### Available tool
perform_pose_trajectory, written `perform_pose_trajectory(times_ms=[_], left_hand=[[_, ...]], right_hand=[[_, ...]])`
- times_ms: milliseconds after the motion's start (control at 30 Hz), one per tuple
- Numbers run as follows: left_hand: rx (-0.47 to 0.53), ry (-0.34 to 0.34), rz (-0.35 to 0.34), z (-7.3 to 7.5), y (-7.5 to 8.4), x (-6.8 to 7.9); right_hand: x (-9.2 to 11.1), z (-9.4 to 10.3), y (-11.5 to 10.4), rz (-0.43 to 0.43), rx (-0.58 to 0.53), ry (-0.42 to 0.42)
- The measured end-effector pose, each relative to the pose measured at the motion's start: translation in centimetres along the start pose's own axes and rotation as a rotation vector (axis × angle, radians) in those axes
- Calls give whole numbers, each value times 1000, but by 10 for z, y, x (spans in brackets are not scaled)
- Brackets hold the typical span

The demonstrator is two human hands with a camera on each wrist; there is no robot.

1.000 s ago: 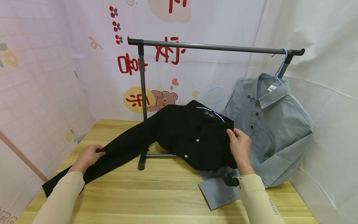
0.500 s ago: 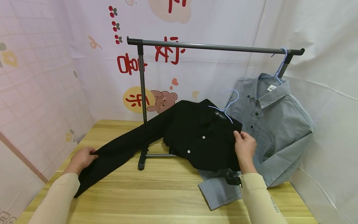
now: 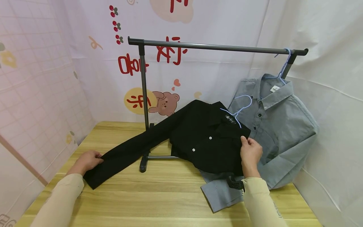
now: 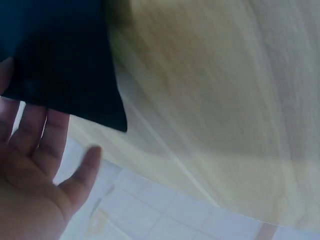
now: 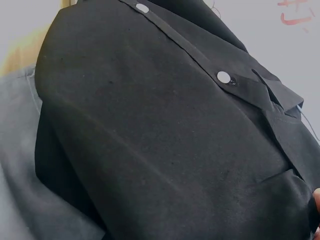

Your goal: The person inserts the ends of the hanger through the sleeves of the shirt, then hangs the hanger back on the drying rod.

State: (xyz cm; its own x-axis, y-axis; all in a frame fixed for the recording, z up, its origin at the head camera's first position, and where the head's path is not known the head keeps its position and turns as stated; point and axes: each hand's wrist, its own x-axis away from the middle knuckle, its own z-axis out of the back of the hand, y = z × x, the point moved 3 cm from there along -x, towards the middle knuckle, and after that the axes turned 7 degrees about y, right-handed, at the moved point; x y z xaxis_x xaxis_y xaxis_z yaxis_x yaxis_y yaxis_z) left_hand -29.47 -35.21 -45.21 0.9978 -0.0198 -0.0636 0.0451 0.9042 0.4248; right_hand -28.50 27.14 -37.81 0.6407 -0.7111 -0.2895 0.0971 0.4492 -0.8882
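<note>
A black shirt [image 3: 207, 151] with white buttons hangs slanted in front of the rack, a light-blue hanger [image 3: 239, 111] inside its collar. My right hand [image 3: 251, 154] pinches the shirt near its right shoulder, thumb in front. Out to the left, my left hand [image 3: 88, 162] holds the end of the stretched sleeve [image 3: 127, 157]. In the left wrist view the black cuff [image 4: 75, 85] lies between the thumb and fingers of that hand. The right wrist view is filled by the shirt front [image 5: 150, 120], with only a fingertip at its right edge.
A dark metal rack [image 3: 212, 47] stands on the wooden table [image 3: 147, 198]. On its right end a grey-blue shirt [image 3: 286, 126] hangs from a light-blue hanger [image 3: 286, 66], one sleeve [image 3: 221, 194] lying on the table. A printed cloth [image 3: 93, 78] backs the table.
The black shirt and its hanger have shifted right with my right hand. My left hand has moved slightly, and the sleeve's end has drawn up and right toward it.
</note>
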Motion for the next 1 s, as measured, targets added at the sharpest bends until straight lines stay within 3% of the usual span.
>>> perform_pose_trajectory(times_ms=[133, 367, 467, 633, 700, 867, 1000], left_hand=[[-53, 61, 51, 2, 0, -4], [-39, 329, 178, 13, 10, -15], [-12, 339, 135, 11, 21, -22], [81, 222, 33, -9, 46, -33], [106, 232, -1, -16, 59, -36], [140, 333, -90, -28, 98, -43], [167, 325, -139, -43, 133, -53]], right_hand=[[1, -1, 1, -21, -6, -12], [0, 1, 4, -26, -18, 36], [0, 2, 5, -31, -22, 46], [0, 2, 6, -38, -14, 40], [1, 1, 6, -40, -13, 39], [1, 1, 6, -35, -14, 42], [1, 0, 8, -32, -11, 48]])
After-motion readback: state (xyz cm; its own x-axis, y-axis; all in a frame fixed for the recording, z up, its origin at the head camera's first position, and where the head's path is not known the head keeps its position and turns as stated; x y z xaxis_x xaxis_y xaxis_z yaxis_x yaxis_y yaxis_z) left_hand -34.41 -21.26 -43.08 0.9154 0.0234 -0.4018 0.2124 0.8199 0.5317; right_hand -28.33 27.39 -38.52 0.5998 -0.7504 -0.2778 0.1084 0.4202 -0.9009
